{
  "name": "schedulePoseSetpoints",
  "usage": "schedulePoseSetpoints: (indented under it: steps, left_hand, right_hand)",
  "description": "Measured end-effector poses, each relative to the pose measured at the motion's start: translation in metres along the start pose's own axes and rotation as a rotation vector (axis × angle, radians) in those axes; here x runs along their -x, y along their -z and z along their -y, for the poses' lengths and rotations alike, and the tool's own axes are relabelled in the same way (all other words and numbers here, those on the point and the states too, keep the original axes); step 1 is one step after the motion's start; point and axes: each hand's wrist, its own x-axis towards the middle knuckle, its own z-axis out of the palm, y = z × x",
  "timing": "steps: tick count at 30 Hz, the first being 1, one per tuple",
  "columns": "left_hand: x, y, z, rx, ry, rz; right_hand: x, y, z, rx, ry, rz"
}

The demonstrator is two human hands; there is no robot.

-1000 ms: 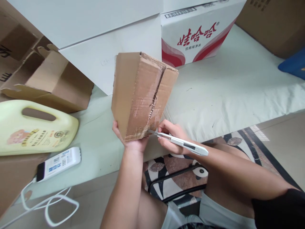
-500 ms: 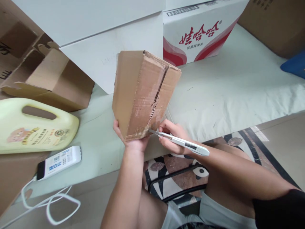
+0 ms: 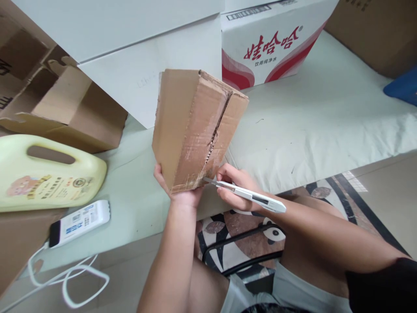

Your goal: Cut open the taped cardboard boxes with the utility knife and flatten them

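A small brown cardboard box (image 3: 176,126) is held up at a tilt in the middle of the view. My left hand (image 3: 185,198) grips it from below at its near end; some of the fingers are hidden under it. Along the box's taped face runs a slit with ragged edges. In my right hand (image 3: 234,187) is a white utility knife (image 3: 257,198), pinched between thumb and fingers. Its blade is out, with the tip at the near end of the taped face, below the slit.
Behind the box stand white cartons (image 3: 130,82) and a carton with red lettering (image 3: 276,48). To the left are an open cardboard box (image 3: 74,104), a yellow jug (image 3: 87,165) and a white power strip (image 3: 84,221) with a cord. Pale green cloth (image 3: 325,126) covers the surface.
The view has shifted very slightly, and the box has turned a touch. Both hands and the knife stay nearly where they were.
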Motion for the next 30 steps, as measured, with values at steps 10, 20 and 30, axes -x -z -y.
schedulePoseSetpoints:
  steps: [10,20,30]
  left_hand:
    - [-0.001,-0.002,0.0,0.026,-0.014,-0.037]
    - [0.005,-0.006,0.003,0.027,-0.003,-0.037]
    - [0.002,-0.004,0.0,0.033,-0.03,-0.01]
  right_hand:
    - [-0.002,-0.002,0.003,-0.005,-0.042,0.041]
    - [-0.006,-0.006,0.011,0.112,-0.122,0.171]
    - [-0.005,-0.001,0.01,0.053,-0.009,0.044]
